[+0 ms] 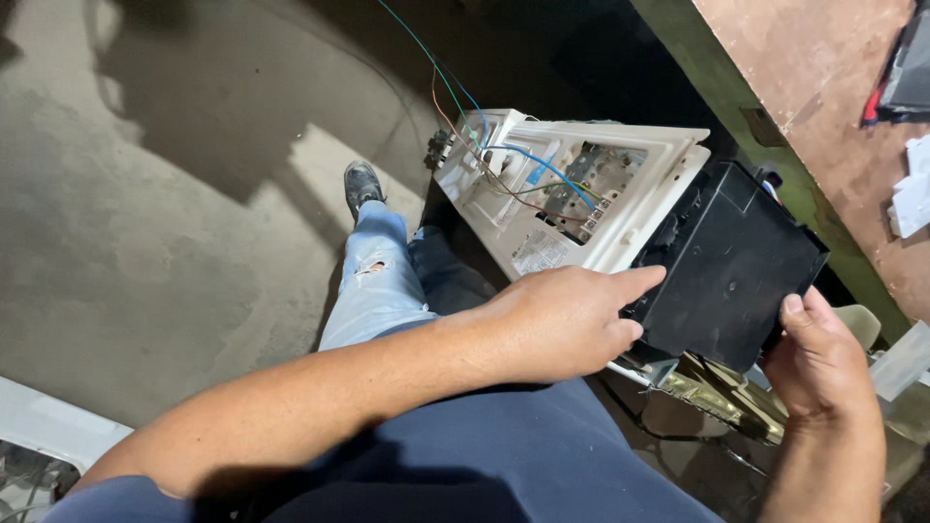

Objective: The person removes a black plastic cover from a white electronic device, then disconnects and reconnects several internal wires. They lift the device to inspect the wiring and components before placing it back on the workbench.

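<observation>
Left hand (567, 324) presses a finger on the matte black plastic box (731, 266); right hand (819, 363) clamps its edge; cream panel (572, 189) alongside.

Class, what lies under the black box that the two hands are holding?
Under the black box, brassy metal parts show at its lower edge, and the white panel extends from beneath it. The rest is covered.

We see a matt black plastic box (728, 266), a smooth white plastic panel (572, 194), and rough grey concrete floor (145, 213) at nine o'clock.
</observation>
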